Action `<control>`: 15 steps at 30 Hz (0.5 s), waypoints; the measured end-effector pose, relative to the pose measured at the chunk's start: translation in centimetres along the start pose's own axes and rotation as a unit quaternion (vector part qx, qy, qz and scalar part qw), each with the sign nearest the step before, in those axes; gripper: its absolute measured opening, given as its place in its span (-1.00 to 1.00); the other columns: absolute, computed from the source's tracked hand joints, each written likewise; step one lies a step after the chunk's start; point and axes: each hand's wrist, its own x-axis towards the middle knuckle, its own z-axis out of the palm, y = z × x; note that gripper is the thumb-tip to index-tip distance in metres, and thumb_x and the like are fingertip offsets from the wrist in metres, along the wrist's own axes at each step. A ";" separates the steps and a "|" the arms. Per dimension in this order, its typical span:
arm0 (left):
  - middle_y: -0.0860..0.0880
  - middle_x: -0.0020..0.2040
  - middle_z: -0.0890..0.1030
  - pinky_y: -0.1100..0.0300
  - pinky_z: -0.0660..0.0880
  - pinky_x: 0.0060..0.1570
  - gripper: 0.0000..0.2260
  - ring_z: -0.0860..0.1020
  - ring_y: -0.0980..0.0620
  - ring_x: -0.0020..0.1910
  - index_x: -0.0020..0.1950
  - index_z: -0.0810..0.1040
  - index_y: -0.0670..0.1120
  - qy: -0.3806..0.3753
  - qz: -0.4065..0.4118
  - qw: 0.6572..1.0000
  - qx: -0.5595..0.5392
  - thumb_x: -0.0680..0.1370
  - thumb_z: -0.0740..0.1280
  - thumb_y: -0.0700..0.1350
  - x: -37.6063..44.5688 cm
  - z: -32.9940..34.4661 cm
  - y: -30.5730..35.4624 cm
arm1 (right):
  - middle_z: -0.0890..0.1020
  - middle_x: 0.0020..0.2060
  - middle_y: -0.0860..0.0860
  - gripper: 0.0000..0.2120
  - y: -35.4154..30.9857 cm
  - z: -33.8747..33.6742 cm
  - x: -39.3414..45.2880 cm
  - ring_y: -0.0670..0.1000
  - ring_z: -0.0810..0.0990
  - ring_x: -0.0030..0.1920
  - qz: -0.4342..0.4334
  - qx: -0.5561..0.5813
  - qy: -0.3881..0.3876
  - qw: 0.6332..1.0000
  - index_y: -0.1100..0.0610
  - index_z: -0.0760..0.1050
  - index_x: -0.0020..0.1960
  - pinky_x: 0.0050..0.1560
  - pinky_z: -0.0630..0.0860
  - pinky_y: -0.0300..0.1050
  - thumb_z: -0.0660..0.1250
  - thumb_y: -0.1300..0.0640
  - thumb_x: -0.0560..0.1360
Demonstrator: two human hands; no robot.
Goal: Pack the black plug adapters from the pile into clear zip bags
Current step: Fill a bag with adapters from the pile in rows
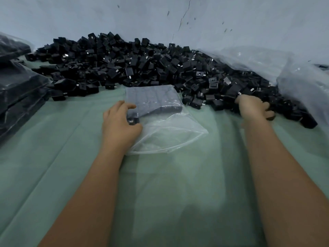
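Left hand [121, 122] pinches a black adapter [132, 120] at the mouth of the half-filled zip bag [160, 125] mid-table [160, 193]. Right hand [254, 107], at two o'clock, curls round adapters in the pile [142, 65].

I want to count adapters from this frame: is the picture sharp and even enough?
Head view: soft overall, wide-angle bending at the edges; the pile merges into dark mass; glare whitens the zip bag; the right hand looks motion-smeared.

Single head-worn view, wide-angle, facing forward and down, close over table [160, 202]
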 end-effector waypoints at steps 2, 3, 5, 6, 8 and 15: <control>0.00 0.49 0.33 0.24 0.14 0.28 -0.54 0.20 -0.05 0.45 0.29 0.52 0.03 -0.007 0.002 1.000 0.008 0.40 0.36 -0.23 -0.1 0.0 0.1 | -0.14 0.55 0.03 -0.54 -0.7 1.8 -1.7 0.19 -0.07 0.51 -0.019 0.033 -0.019 0.999 -0.12 0.42 0.33 0.48 0.06 0.10 0.30 0.08 0.44; -0.01 0.49 0.32 0.25 0.13 0.27 -0.56 0.19 -0.05 0.45 0.27 0.53 0.03 -0.009 0.001 1.000 0.011 0.40 0.35 -0.23 -0.2 -0.1 0.1 | -0.20 0.55 0.04 -0.54 -0.5 2.7 -2.6 0.18 -0.07 0.52 -0.046 0.042 -0.021 0.998 -0.15 0.44 0.31 0.49 0.05 0.07 0.30 0.12 0.44; -0.01 0.50 0.32 0.28 0.11 0.24 -0.60 0.19 -0.04 0.45 0.23 0.55 0.04 -0.011 -0.002 1.000 0.015 0.41 0.35 -0.22 -0.2 -0.1 0.1 | -0.18 0.55 0.09 -0.49 1.2 4.2 -3.8 0.16 0.03 0.52 -0.134 0.038 -0.005 0.990 -0.11 0.42 0.36 0.47 0.14 -0.02 0.27 0.19 0.44; -0.02 0.50 0.33 0.27 0.12 0.26 -0.61 0.19 -0.05 0.45 0.22 0.56 0.04 -0.012 -0.008 1.000 0.014 0.41 0.35 -0.21 -0.3 -0.1 0.1 | -0.12 0.55 0.11 -0.45 2.3 4.5 -4.1 0.14 0.14 0.50 -0.178 0.044 0.009 0.983 -0.07 0.40 0.40 0.41 0.23 -0.10 0.25 0.24 0.44; -0.05 0.48 0.35 0.20 0.16 0.33 -0.64 0.20 -0.08 0.45 0.20 0.57 0.05 -0.010 -0.020 1.000 0.005 0.43 0.35 -0.19 -0.2 -0.2 0.2 | 0.06 0.53 0.11 -0.40 3.4 4.5 -4.3 0.08 0.40 0.36 -0.212 0.082 0.026 0.974 0.00 0.34 0.44 0.18 0.34 -0.26 0.23 0.33 0.44; -0.02 0.42 0.43 0.19 0.20 0.33 -0.69 0.26 -0.08 0.43 0.16 0.61 0.03 -0.004 -0.015 0.999 -0.028 0.45 0.35 -0.22 -0.7 -0.6 0.7 | 0.61 -0.22 -0.15 -0.78 4.9 3.8 -6.3 -0.11 0.57 -0.17 -0.244 0.213 -0.008 0.946 0.06 0.62 0.03 -0.17 0.41 -0.36 0.40 0.25 0.40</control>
